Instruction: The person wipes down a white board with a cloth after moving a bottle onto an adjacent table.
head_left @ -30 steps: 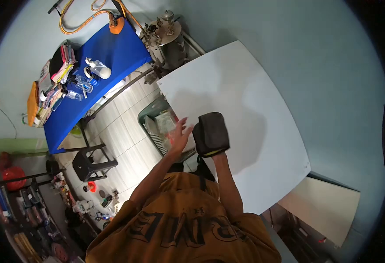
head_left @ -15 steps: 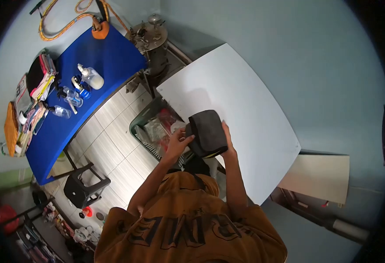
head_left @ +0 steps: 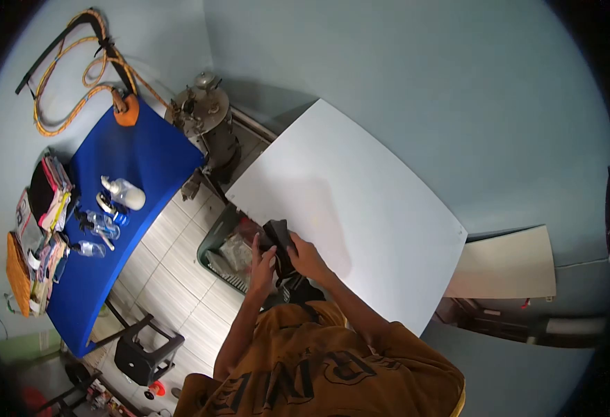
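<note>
A dark grey and black fabric item (head_left: 276, 231), soft and pouch-like, is held upright close to my body, at the left edge of the white table. My left hand (head_left: 262, 269) grips its near left side, with the fingers pointing up along it. Wrapped around its right side is my right hand (head_left: 308, 258). Its lower part is hidden behind the hands. Below and to the left, a green basket (head_left: 205, 244) contains clear plastic and something red.
The white table (head_left: 381, 229) reaches to the wall. On the blue table (head_left: 103, 278) at left are a pump bottle (head_left: 126, 194), several other bottles and stacked folded cloth. A black stool (head_left: 142, 358) stands on the tiled floor, and a metal tank (head_left: 208, 115) occupies the corner.
The fabric item has moved left and closer to my body, turning from its broad face to a narrow side. My right hand has come nearer my left. The camera view has shifted.
</note>
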Available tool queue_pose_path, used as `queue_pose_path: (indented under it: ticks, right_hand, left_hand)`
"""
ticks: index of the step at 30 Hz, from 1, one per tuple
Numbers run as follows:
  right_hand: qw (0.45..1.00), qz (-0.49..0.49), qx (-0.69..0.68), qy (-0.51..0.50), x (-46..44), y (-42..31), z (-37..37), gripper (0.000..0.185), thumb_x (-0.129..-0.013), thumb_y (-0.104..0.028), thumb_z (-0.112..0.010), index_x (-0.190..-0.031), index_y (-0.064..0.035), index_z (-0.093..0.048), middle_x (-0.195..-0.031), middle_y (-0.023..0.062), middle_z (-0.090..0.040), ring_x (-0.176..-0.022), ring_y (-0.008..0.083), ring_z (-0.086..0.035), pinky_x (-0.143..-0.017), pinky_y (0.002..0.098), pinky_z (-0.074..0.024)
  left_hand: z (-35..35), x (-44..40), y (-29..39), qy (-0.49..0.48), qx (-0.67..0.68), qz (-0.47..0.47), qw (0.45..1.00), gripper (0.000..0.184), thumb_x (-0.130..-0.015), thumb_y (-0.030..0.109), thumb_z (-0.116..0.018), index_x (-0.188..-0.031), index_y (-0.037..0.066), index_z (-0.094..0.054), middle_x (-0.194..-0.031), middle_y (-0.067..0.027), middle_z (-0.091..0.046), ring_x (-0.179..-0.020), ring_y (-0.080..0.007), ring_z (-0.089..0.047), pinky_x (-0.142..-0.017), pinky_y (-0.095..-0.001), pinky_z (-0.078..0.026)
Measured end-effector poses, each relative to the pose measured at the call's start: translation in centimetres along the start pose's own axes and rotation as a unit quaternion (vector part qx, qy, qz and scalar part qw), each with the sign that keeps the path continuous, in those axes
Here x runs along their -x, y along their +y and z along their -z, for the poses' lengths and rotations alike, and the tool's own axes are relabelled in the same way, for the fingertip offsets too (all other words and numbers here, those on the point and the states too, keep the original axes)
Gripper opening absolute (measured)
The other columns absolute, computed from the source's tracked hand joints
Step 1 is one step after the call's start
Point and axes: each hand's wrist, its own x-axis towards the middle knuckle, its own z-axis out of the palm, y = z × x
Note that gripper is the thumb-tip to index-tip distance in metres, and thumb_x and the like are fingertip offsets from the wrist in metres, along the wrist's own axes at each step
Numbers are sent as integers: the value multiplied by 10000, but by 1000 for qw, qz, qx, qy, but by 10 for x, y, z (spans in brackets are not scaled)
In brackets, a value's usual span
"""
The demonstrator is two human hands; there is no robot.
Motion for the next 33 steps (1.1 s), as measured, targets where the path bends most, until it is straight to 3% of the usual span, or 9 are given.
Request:
queue_pose_path:
  ticks: [7, 13, 16, 18, 21, 24, 29, 32, 33]
  right_hand:
    - [981, 22, -115, -152, -34, 22, 39, 682, -794, -311, -693, -1328, -31, -375, -1125, 210, -593, -1035, 345, -580, -881, 406, -459]
    - [949, -143, -225, -167, -141, 180, 52, 519, -733, -97, -621, -1238, -35, -515, -1095, 123, -627, -1033, 241, -578, -894, 347, -454]
    - [994, -94, -32, 55, -218, 171, 150, 385, -764, -73, -530, -1144, -20, -559, -994, 200, -642, -924, 396, -604, -811, 447, -487]
    - [949, 70, 184, 248, -279, 229, 189, 400, -791, -5, -511, -1188, -43, -541, -978, 193, -617, -848, 346, -597, -803, 405, -482]
    - [857, 12, 431, 283, -316, 231, 249, 490, -827, 24, -475, -1302, -95, -476, -1312, 143, -482, -1191, 332, -446, -974, 471, -373]
    - [875, -43, 459, 149, -324, 298, 254, 564, -876, -100, -478, -1420, -131, -330, -1482, 118, -286, -1342, 324, -283, -1033, 531, -284]
    - [867, 31, 461, 188, -326, 342, 242, 678, -846, -293, -575, -1431, -97, -295, -1499, 137, -244, -1361, 332, -250, -1037, 578, -231]
    - [839, 176, 456, 237, -359, 393, 246, 488, -892, -332, -549, -1269, -25, -506, -1296, 239, -479, -1228, 400, -413, -1029, 514, -298]
    - [853, 77, 477, 196, -360, 368, 250, 480, -898, -334, -549, -1256, -15, -519, -1260, 242, -510, -1181, 387, -458, -1010, 487, -344]
  left_hand:
    - [-30, -31, 5, -18, -69, -1, 997, 699, -932, 318, -479, -1490, 219, -70, -1378, -128, -376, -1152, -256, -482, -950, -401, -389]
    - [-22, -48, 10, 121, -146, -76, 979, 622, -946, 326, -458, -1469, 141, -178, -1341, -140, -407, -1124, -243, -507, -940, -400, -408]
    - [11, -21, -6, 211, -126, -37, 968, 548, -961, 313, -440, -1442, 141, -240, -1278, -110, -479, -1086, -240, -544, -927, -390, -420]
    - [39, 0, -28, 266, -134, -9, 954, 522, -961, 304, -442, -1426, 139, -273, -1251, -111, -500, -1074, -248, -553, -921, -392, -425]
    - [79, 35, -67, 354, -143, 65, 922, 554, -934, 321, -512, -1400, 98, -312, -1254, -153, -502, -1046, -266, -571, -893, -404, -440]
    - [106, 67, -97, 415, -149, 128, 888, 577, -914, 330, -564, -1387, 99, -327, -1238, -171, -504, -1012, -265, -587, -837, -396, -471]
    - [125, 94, -117, 434, -165, 147, 873, 588, -891, 331, -594, -1368, 101, -339, -1191, -144, -531, -978, -235, -587, -824, -387, -466]
    - [134, 94, -119, 411, -196, 123, 882, 542, -891, 322, -611, -1337, 100, -396, -1164, -131, -569, -960, -204, -601, -796, -339, -470]
    - [134, 93, -113, 409, -214, 107, 881, 539, -885, 329, -623, -1322, 86, -422, -1152, -140, -577, -933, -204, -612, -782, -329, -478]
